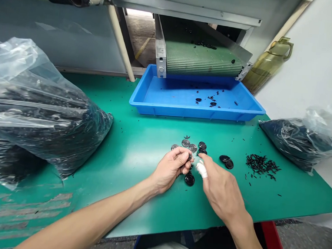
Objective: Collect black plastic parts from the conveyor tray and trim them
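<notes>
My left hand (170, 169) pinches a small black rubber part (190, 157) between thumb and fingertips, above the green tabletop (131, 148). Just below it lies a black disc (189, 179). My right hand (220, 190), with a white bandage (201, 170) around one finger, reaches beside the left and shows nothing in its grip. Its bandaged fingertip is close to a black disc (202, 151). Silver-faced discs (185, 143) lie in a loose row beyond my hands. A pair of black discs (226, 161) sits to the right, next to a heap of small black pieces (261, 164).
A blue plastic tray (196, 113) holding scattered black parts stands beyond my hands, under the end of a green mesh conveyor belt (202, 59). Bulging clear bags of black parts lie at left (44, 110) and right (295, 142). An olive-green jug (269, 65) stands behind the tray.
</notes>
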`<state>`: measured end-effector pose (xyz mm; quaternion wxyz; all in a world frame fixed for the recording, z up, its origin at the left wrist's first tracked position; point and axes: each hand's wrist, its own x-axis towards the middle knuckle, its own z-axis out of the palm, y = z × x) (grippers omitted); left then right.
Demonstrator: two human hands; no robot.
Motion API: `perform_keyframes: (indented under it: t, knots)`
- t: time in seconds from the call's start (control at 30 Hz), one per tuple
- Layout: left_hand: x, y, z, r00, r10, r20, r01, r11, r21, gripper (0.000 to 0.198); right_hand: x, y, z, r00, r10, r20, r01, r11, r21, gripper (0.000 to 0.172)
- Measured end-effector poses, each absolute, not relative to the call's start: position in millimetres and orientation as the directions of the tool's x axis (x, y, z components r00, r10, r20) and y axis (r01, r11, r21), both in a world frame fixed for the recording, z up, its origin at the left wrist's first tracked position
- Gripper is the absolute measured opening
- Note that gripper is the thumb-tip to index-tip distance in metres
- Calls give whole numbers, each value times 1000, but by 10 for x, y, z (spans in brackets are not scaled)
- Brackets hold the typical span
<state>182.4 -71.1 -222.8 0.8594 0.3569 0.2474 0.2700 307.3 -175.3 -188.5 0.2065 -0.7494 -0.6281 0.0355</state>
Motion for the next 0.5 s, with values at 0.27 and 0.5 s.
perform_keyframes:
  t: [0.27,0.5]
  knots:
    - [1826,-713,-2270,732,646,-216,-273,568,777,26,2946,-1713,-1988,165,952,256,971,-111,-212,22]
    - [1811,-702,-2232,727,636,-259,-229,580,782,29,2893,-1712,-2009,225,938,264,970,-189,-156,19]
